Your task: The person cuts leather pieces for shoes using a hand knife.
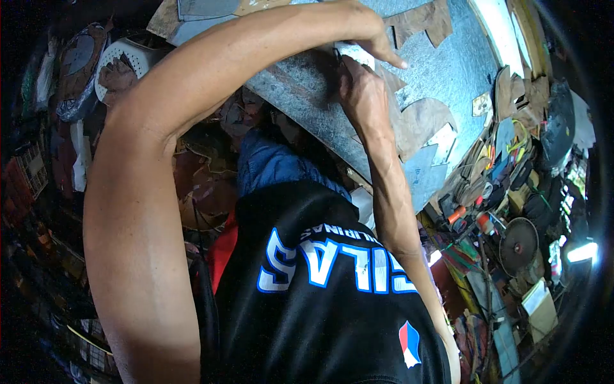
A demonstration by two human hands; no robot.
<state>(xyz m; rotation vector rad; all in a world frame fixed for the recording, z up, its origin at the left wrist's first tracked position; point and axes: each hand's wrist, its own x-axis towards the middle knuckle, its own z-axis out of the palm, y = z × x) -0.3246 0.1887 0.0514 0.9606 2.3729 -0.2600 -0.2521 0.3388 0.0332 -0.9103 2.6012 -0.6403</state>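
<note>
My left hand (376, 37) reaches over from the top left and bends downward at the wrist. One finger stretches out over the grey metal-like work surface (470, 57); its other fingers are mostly hidden. Just below it, my right hand (363, 82) is closed, with the knuckles up and a small dark thing showing at its fingertips. A white piece (355, 55) lies between the two hands. Brown cut pieces (422, 24) with notched edges lie beyond my left hand, and a curved brown piece (425, 125) is right of my right forearm.
A bluish-grey sheet (423, 176) lies at the surface's lower edge. Tools and scraps crowd the right side, with a round dark disc (519, 246) and an orange-handled item (456, 214). A white perforated chair (131, 57) stands at the upper left. Brown scraps (204, 173) lie below.
</note>
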